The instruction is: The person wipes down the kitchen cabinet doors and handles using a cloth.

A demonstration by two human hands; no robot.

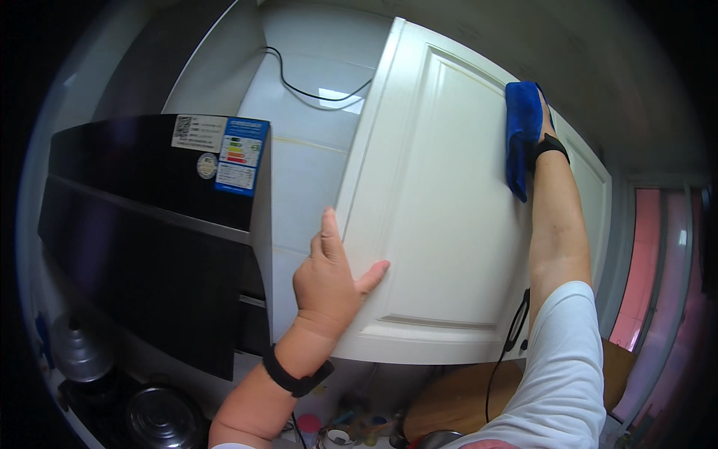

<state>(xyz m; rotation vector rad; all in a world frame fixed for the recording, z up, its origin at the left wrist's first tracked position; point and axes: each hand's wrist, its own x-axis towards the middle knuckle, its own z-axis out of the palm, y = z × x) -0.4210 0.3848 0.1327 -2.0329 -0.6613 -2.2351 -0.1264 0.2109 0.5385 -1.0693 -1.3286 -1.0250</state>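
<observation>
A white wall cabinet (449, 196) with raised-panel doors fills the middle of the view. My left hand (331, 275) rests at its left edge, thumb spread onto the door front and a finger pointing up along the side. Nothing is held in that hand. High on the cabinet, near the door's upper right, my right hand (547, 120) holds a blue cloth (523, 112) against the surface. The cloth covers most of the fingers, and one end hangs down. Each wrist has a black band.
On the left juts a black range hood (151, 236) bearing printed stickers. Beneath it are a lidded pot (162, 418) and a metal steamer or kettle (84, 351). A black cable (314, 95) crosses the tiles; another cord (493, 381) hangs near a round wooden board (449, 401).
</observation>
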